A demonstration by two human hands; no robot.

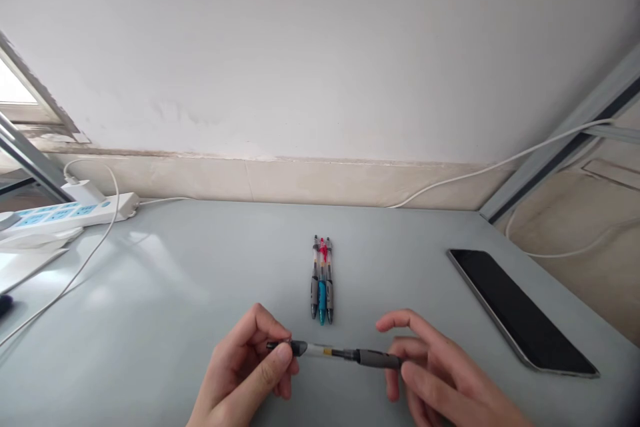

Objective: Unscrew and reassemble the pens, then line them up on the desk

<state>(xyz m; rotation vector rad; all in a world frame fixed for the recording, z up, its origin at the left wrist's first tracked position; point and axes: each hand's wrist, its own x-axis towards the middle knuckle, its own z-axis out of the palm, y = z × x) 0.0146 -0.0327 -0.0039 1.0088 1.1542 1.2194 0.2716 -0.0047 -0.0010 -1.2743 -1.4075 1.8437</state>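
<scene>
A clear pen with a grey grip and black ends (340, 353) is held level above the grey table, near its front. My left hand (250, 367) pinches its black clip end between thumb and fingers. At the grey grip's tip, my right hand (435, 374) holds the pen between thumb and a finger, with its index finger raised off it. Beyond the hands, three pens lie side by side: a grey one (315, 287), a teal one with a red top (322, 297) and another grey one (329, 290).
A dark-screened phone or tablet (520, 310) lies at the right. On the left are a white power strip (65, 214), a white cable (90, 257) and papers (30, 260). The wall (320, 180) borders the grey table (175, 280) at the back.
</scene>
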